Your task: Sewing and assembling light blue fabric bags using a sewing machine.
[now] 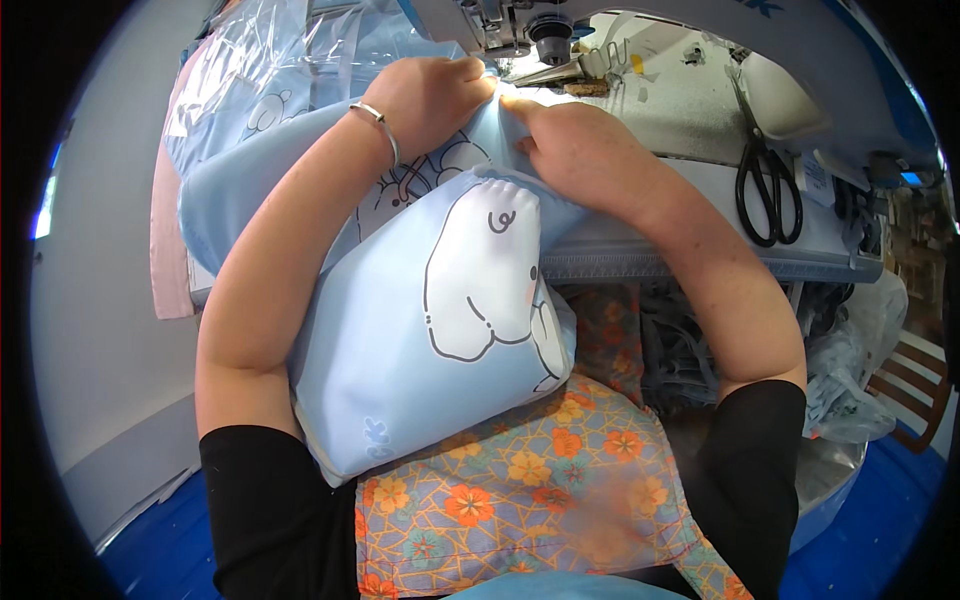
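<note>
Both hands, left hand [432, 98] and right hand [572, 148], grip clamped on blue cushion cover [440, 330] just below sewing machine needle [497, 38]; scissors [767, 178] right of it

pale-blue stuffed cushion [430, 340] — white cartoon animal print; bulging on lap | top edge bunched under sewing-machine needle

Cushion cover [420, 350]: light blue, printed with a white cartoon animal outlined in black. Apron [500, 500]: blue with orange and yellow flowers. Scissors [765, 185]: black. Sleeves [270, 510]: black. Bracelet [378, 125]: silver.
</note>
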The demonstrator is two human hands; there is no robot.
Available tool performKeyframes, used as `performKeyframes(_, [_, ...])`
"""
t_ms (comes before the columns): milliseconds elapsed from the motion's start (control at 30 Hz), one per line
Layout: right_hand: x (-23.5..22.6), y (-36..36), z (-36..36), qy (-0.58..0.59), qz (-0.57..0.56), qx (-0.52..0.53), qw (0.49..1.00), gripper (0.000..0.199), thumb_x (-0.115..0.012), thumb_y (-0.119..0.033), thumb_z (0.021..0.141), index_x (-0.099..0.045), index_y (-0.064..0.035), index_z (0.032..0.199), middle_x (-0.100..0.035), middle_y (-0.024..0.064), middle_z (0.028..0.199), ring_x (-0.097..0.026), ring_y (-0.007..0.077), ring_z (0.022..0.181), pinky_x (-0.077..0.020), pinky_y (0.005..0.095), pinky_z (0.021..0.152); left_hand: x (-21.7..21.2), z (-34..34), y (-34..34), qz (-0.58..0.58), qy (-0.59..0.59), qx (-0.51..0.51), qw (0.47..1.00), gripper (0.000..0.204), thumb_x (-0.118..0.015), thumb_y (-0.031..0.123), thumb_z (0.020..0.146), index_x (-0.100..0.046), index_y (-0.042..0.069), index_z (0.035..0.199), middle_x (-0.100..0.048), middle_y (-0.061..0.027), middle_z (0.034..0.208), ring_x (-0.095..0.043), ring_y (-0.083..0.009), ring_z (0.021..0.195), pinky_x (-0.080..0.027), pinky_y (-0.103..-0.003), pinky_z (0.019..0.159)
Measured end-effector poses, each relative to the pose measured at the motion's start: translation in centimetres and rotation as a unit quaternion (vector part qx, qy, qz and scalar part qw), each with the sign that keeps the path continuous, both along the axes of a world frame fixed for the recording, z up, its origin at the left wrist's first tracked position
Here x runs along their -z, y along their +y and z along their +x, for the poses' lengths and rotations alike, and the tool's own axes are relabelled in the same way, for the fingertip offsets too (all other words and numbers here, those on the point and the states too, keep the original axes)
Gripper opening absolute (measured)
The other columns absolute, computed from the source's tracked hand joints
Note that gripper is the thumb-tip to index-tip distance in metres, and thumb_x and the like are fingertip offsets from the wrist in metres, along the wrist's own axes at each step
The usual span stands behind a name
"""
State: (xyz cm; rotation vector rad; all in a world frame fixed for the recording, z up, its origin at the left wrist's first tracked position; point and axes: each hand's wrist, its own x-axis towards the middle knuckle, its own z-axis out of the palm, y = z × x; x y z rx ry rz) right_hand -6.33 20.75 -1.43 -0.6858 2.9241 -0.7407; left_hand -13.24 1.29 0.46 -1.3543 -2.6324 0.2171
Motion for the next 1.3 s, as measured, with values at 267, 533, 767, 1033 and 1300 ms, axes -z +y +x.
performKeyframes(267, [0.1, 0.2, 0.4, 0.015, 0.013, 0.009, 1.000, 0.036, -0.055, -0.020, 0.088, -0.059, -0.0085, 0.122, -0.067, 0.0204, 0.085, -0.065, 0.0378, 0.082, -0.0504, 0.0485, 0.073, -0.7, 1.6, 1.6, -0.071, -0.076, -0.081, 0.991, 0.028, -0.051, 0.006, 0.085, -0.064, 0.010, 0.109, -0.066, -0.0091, 0.110, -0.067, -0.0289, 0.094, -0.056, -0.039, 0.079])
performKeyframes(533, [0.2, 0.6, 0.3, 0.033, -0.031, 0.002, 0.999, 0.034, -0.057, -0.017, 0.087, -0.060, -0.0064, 0.119, -0.067, 0.0204, 0.089, -0.065, 0.0381, 0.085, -0.0506, 0.0464, 0.075, 0.6, 2.4, 1.1, 0.021, -0.064, -0.097, 0.993, 0.021, -0.049, 0.012, 0.088, -0.062, 0.007, 0.104, -0.066, -0.0109, 0.103, -0.066, -0.0298, 0.094, -0.055, -0.040, 0.079])
performKeyframes(767, [-0.4, 0.3, 0.0, 0.020, -0.002, 0.012, 1.000, 0.035, -0.057, -0.015, 0.087, -0.060, -0.0069, 0.121, -0.067, 0.0210, 0.093, -0.065, 0.0380, 0.089, -0.0507, 0.0454, 0.080, 1.5, 2.0, 0.5, 0.105, -0.018, -0.064, 0.992, 0.012, -0.052, 0.013, 0.085, -0.059, 0.007, 0.093, -0.064, -0.0112, 0.094, -0.065, -0.0301, 0.088, -0.054, -0.040, 0.076])
performKeyframes(1033, [-0.5, 2.0, 0.0, -0.023, -0.068, -0.028, 0.997, 0.039, -0.058, -0.013, 0.086, -0.059, -0.0060, 0.124, -0.067, 0.0220, 0.097, -0.064, 0.0390, 0.092, -0.0490, 0.0444, 0.081, 0.3, 1.5, 0.7, 0.047, -0.038, -0.048, 0.997, 0.016, -0.054, 0.010, 0.084, -0.063, 0.009, 0.097, -0.063, -0.0113, 0.100, -0.065, -0.0308, 0.091, -0.054, -0.042, 0.077])
performKeyframes(1300, [-0.4, 2.1, 0.1, -0.036, -0.067, -0.021, 0.997, 0.037, -0.058, -0.012, 0.085, -0.059, -0.0043, 0.121, -0.066, 0.0228, 0.096, -0.063, 0.0402, 0.092, -0.0487, 0.0447, 0.081, 0.6, 3.2, 3.6, 0.044, -0.122, -0.127, 0.983, 0.019, -0.051, 0.011, 0.087, -0.065, 0.008, 0.099, -0.062, -0.0151, 0.105, -0.067, -0.0313, 0.094, -0.055, -0.040, 0.080])
